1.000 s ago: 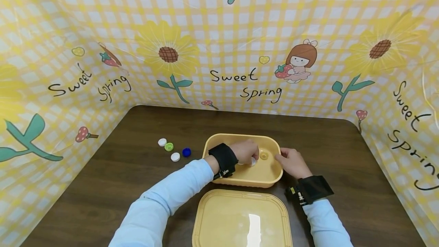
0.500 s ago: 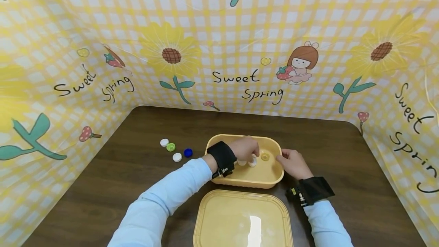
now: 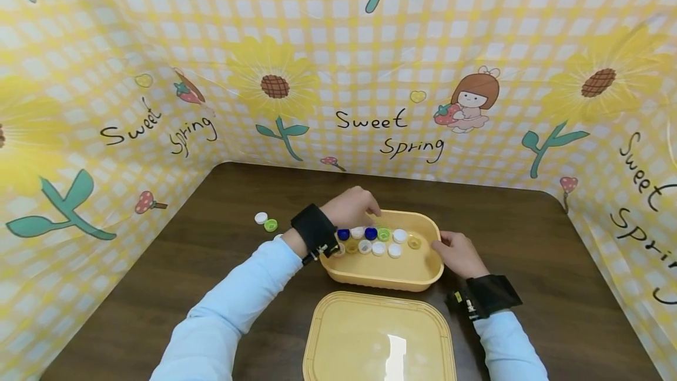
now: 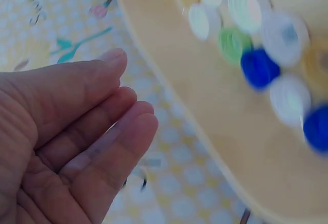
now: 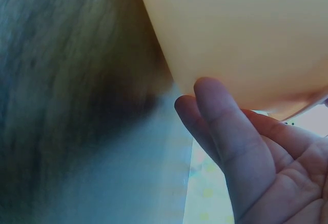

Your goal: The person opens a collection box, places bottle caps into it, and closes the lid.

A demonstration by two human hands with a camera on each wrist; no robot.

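Note:
A yellow plastic box [image 3: 381, 280] stands in the middle of the table, with bottle caps in two rough rows inside. Among them I see a blue cap [image 3: 371, 233], a green cap [image 3: 384, 234], a white cap [image 3: 399, 236] and a yellowish cap [image 3: 414, 243]. Over the box's back left rim is my left hand [image 3: 351, 207]; in the left wrist view its fingers are loosely bent, with nothing between them. At the right end my right hand [image 3: 461, 254] holds the box wall, thumb over the rim and fingers against the outside.
A flat yellow lid [image 3: 365, 334] lies in front of the box. Left of the box, a white cap [image 3: 261, 218] and a green cap [image 3: 271, 226] lie on the dark wooden table [image 3: 174, 287]. A patterned cloth [image 3: 338, 75] surrounds the table's back and sides.
My left hand has risen from inside the box and moved left toward its back left rim, uncovering the caps. The right hand stays at the box's right end.

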